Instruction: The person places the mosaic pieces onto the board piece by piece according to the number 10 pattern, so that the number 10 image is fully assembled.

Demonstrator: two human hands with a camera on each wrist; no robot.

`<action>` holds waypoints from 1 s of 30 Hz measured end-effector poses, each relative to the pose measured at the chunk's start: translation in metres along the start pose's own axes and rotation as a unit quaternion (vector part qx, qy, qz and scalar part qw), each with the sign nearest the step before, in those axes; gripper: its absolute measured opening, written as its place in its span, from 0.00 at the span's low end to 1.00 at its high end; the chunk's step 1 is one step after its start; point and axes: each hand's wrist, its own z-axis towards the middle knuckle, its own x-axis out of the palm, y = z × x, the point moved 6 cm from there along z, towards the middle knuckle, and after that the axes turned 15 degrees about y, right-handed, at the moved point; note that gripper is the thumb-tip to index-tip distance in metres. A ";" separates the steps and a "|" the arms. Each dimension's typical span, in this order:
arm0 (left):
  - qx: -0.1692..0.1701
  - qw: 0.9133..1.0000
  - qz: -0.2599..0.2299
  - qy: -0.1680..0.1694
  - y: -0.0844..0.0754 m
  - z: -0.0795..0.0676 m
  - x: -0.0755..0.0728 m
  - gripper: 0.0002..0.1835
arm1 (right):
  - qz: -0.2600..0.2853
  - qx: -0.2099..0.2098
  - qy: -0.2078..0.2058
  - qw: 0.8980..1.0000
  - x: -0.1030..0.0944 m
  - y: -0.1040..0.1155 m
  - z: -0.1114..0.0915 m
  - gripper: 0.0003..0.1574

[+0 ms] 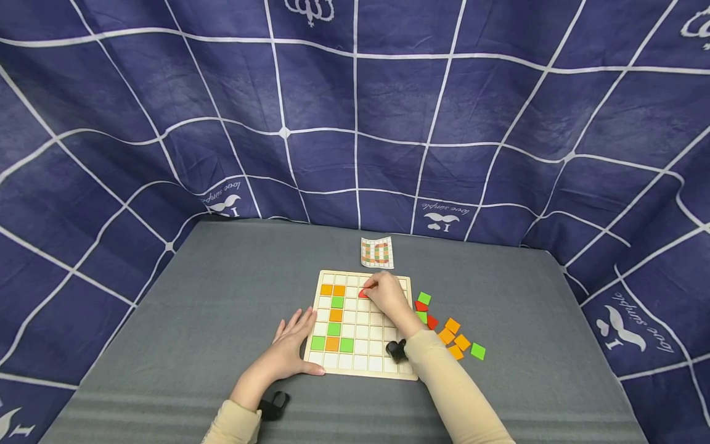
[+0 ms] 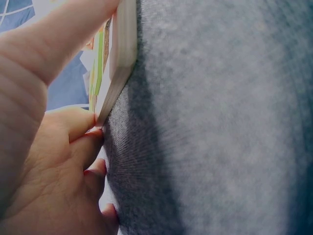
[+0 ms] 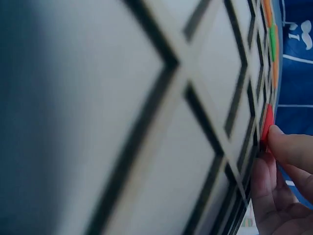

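A pale wooden grid board [image 1: 355,372] lies on the grey cloth. Orange tiles [image 1: 335,315] and green tiles [image 1: 318,343] fill several cells on its left side. The thumb and fingertips of my right hand [image 1: 386,297] pinch a red tile [image 1: 363,293] over a cell near the board's far side. In the right wrist view, that red tile [image 3: 267,125] stands tilted against the grid. Spread fingers of my left hand [image 1: 289,350] touch the board's near left corner, the thumb along its front edge. The left wrist view shows the board's edge [image 2: 126,39] between thumb and forefinger.
A small pattern card [image 1: 377,253] with a coloured grid lies beyond the board. Right of the board are loose orange tiles [image 1: 452,325], green tiles [image 1: 478,351] and red tiles [image 1: 432,322], partly behind the right forearm. A blue curtain [image 1: 388,123] with white lines hangs behind the table.
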 end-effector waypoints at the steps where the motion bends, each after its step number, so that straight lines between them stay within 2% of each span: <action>1: 0.000 1.000 -0.001 0.000 0.000 0.000 0.000 0.67 | -0.002 0.002 -0.001 1.000 0.001 0.000 0.000 0.02; 7: 0.000 1.000 -0.004 -0.001 -0.001 0.000 0.001 0.67 | -0.001 0.001 -0.003 1.000 0.001 0.002 -0.002 0.03; 10: 0.001 1.000 -0.003 0.001 -0.001 0.000 0.001 0.67 | 0.021 0.006 0.002 1.000 -0.003 0.000 -0.006 0.04; 14: 0.002 1.000 -0.005 0.005 0.000 0.000 0.000 0.67 | 0.067 0.022 -0.005 0.998 -0.018 -0.008 -0.012 0.06; 23: 0.001 1.000 -0.011 0.009 0.001 -0.001 -0.001 0.67 | 0.114 0.079 -0.039 0.990 -0.064 -0.045 -0.029 0.11; 30: -0.002 1.000 -0.018 0.014 0.001 -0.001 0.000 0.67 | 0.101 0.123 -0.026 0.987 -0.077 -0.079 -0.047 0.15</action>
